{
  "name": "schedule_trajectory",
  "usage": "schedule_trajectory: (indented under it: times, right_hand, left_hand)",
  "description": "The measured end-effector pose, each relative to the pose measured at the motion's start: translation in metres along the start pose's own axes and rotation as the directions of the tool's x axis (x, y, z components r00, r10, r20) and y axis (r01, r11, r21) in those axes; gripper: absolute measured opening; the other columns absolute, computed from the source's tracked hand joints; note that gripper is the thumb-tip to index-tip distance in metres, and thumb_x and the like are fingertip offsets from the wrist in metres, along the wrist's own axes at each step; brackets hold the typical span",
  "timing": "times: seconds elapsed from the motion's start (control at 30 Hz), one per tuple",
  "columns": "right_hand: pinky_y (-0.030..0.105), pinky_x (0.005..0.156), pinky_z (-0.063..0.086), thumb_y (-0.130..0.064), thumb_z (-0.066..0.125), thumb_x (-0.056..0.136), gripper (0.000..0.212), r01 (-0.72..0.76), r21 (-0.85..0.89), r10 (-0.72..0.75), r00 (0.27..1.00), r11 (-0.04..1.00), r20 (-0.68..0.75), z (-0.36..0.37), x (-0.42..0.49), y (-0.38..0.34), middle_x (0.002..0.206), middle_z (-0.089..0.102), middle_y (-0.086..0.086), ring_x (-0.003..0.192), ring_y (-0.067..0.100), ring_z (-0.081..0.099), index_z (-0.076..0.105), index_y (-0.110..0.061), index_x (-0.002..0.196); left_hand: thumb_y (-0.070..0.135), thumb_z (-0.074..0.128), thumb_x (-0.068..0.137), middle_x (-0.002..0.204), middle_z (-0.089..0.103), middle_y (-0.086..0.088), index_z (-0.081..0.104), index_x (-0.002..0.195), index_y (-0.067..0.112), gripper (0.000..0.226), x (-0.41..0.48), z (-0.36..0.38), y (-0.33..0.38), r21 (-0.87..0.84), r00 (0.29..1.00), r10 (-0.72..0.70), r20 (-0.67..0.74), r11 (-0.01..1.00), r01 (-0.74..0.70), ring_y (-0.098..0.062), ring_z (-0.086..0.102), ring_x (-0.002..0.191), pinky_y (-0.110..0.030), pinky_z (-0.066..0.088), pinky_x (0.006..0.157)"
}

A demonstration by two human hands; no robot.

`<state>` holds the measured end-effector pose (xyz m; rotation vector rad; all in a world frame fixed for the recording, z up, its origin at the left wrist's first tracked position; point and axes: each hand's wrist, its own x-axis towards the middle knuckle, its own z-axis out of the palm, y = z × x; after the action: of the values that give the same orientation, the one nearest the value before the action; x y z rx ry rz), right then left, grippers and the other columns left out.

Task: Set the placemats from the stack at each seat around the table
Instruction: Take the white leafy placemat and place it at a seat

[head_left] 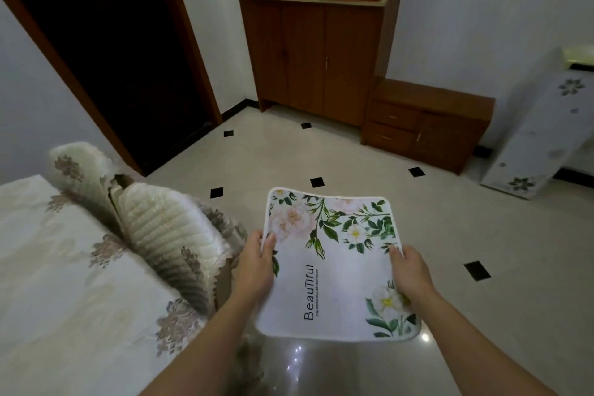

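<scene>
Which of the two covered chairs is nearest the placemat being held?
The front chair, just beside the left hand gripping the placemat; the other chair stands behind it, farther left.

Dim indoor light, glare spots on the glossy floor (297,354) (edges bowed, corners dark), slightly soft.

Fine print on placemat (337,270) — illegible

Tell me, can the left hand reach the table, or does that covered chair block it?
Probably yes. The left hand grips the placemat beside the covered chair, but the near corner of the table lies open just left of that forearm.
</scene>
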<state>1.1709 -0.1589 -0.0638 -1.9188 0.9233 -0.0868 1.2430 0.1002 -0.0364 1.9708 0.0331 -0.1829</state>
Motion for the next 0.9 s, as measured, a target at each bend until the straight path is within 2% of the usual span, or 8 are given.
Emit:
schedule_trajectory:
  times: [0.1,0.2,0.3,0.5,0.63,0.7,0.9]
  right_hand:
    - [0.033,0.075,0.04,-0.026,0.041,0.104,0.023,0.015,-0.012,-0.015,1.0,1.0,0.021,-0.005,0.031,-0.009,0.096,0.06,0.011,0.089,0.028,0.055,0.057,-0.009,0.102]
    - [0.033,0.074,0.042,-0.027,0.041,0.104,0.024,0.028,-0.012,-0.027,0.999,1.0,0.028,-0.003,0.061,-0.02,0.096,0.062,0.012,0.089,0.029,0.058,0.057,-0.01,0.1]
    - [0.034,0.075,0.044,-0.028,0.041,0.104,0.026,0.036,-0.014,-0.035,0.998,0.999,0.042,0.003,0.091,-0.033,0.096,0.063,0.012,0.088,0.03,0.059,0.058,-0.008,0.1]
    - [0.033,0.074,0.043,-0.029,0.04,0.104,0.026,0.055,-0.016,-0.054,0.997,0.998,0.06,0.029,0.155,-0.069,0.095,0.063,0.012,0.087,0.03,0.059,0.057,-0.01,0.102]
    - [0.034,0.072,0.044,-0.03,0.04,0.104,0.026,0.081,-0.045,-0.077,0.994,0.996,0.082,0.06,0.212,-0.11,0.095,0.063,0.011,0.086,0.029,0.059,0.057,-0.01,0.103]
    - [0.033,0.071,0.041,-0.03,0.04,0.104,0.025,0.108,-0.061,-0.102,0.99,0.992,0.098,0.078,0.245,-0.136,0.094,0.063,0.01,0.084,0.028,0.058,0.057,-0.011,0.102]
    - [0.032,0.068,0.036,-0.029,0.04,0.105,0.021,0.185,-0.088,-0.169,0.972,0.979,0.166,0.139,0.322,-0.215,0.094,0.061,0.008,0.083,0.025,0.055,0.057,-0.015,0.103]
  left_hand:
    - [0.031,0.043,0.104,0.081,0.061,0.003,0.053,0.092,0.026,0.017,0.022,0.015,0.011,-0.019,1.0,0.011,-0.023,1.0,-0.012,-0.017,0.058,0.073,-0.029,0.045,0.062]
    - [0.026,0.044,0.104,0.08,0.06,0.004,0.053,0.091,0.023,0.017,0.048,0.025,0.022,-0.038,0.999,-0.002,-0.043,0.999,0.0,-0.014,0.057,0.073,-0.02,0.044,0.058]
    - [0.031,0.044,0.104,0.08,0.06,0.001,0.054,0.091,0.024,0.018,0.079,0.034,0.023,-0.03,0.999,-0.017,-0.052,0.999,0.015,-0.019,0.056,0.074,-0.031,0.044,0.063]
    - [0.033,0.043,0.104,0.08,0.061,-0.002,0.053,0.093,0.02,0.019,0.156,0.047,0.021,-0.017,0.996,-0.047,-0.073,0.999,0.046,-0.019,0.057,0.07,-0.037,0.047,0.063]
    - [0.03,0.044,0.104,0.083,0.063,-0.006,0.054,0.095,0.016,0.02,0.223,0.049,0.017,-0.052,0.991,-0.072,-0.109,0.996,0.066,-0.02,0.058,0.074,-0.031,0.047,0.062]
    - [0.027,0.045,0.104,0.084,0.064,-0.007,0.054,0.095,0.013,0.019,0.262,0.044,0.017,-0.083,0.989,-0.074,-0.129,0.994,0.064,-0.02,0.059,0.075,-0.023,0.047,0.06]
    - [0.024,0.045,0.104,0.084,0.066,-0.002,0.055,0.1,0.009,0.019,0.359,0.014,0.023,-0.114,0.971,-0.122,-0.206,0.988,0.1,-0.016,0.063,0.075,-0.01,0.044,0.051]
